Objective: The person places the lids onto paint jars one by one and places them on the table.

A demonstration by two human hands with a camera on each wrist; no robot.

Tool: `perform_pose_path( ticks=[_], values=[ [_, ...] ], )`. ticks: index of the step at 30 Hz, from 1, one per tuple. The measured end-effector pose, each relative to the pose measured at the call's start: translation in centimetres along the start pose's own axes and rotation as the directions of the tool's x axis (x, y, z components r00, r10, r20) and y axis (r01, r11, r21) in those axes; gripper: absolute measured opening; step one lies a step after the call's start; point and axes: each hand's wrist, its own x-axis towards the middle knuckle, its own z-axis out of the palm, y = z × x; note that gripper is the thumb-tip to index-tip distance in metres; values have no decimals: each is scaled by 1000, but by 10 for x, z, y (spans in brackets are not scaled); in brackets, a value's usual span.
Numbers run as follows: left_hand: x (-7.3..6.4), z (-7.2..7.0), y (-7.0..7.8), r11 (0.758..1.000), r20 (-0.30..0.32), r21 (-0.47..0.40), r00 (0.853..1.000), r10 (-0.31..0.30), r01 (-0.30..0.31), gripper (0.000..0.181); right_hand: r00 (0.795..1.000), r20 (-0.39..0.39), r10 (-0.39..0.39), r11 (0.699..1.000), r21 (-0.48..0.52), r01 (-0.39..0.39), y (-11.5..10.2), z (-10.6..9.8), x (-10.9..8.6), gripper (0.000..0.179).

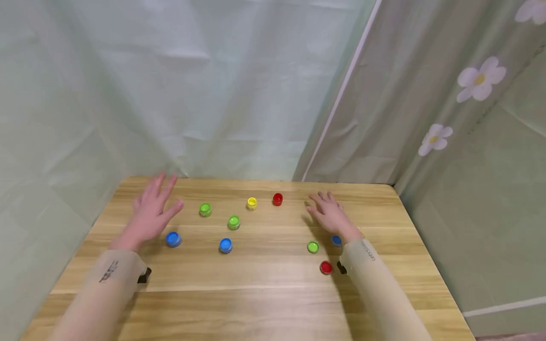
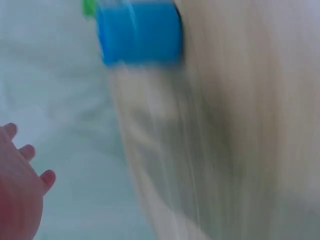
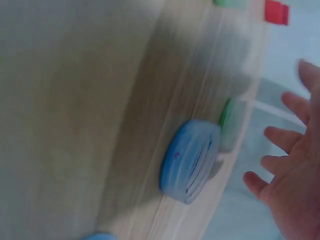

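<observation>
My left hand [image 1: 147, 213] is over the table's left side with fingers spread, holding nothing. Just below and right of it stands a small blue jar [image 1: 173, 239], which also shows as a blurred blue jar [image 2: 142, 34] in the left wrist view. On the right, my right hand [image 1: 330, 215] hovers with fingers apart and nothing in its grasp. Near its wrist lie a blue lid [image 1: 336, 240], a green lid [image 1: 313, 246] and a red lid [image 1: 326, 267]. The right wrist view shows a blue lid [image 3: 190, 161] up close, its ridged side visible.
Between the hands stand a second blue jar [image 1: 225, 245], two green jars [image 1: 205, 210] [image 1: 233, 222], a yellow jar [image 1: 252, 203] and a red jar [image 1: 277, 199]. Something yellow peeks out behind the right wrist. Curtains [image 1: 239, 94] hang along the wooden table's [image 1: 256, 308] back edge.
</observation>
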Motion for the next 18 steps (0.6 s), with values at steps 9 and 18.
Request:
perform_pose_path(
  ticks=[9,18],
  values=[
    [-34,34,53,972,-172,-193,980,102,-135,77,995,-58,-82,991,98,88,-20,0,-35,42],
    [-53,65,85,959,-219,-242,971,94,-147,73,993,-116,-31,974,220,57,-20,-1,-66,38]
  ],
)
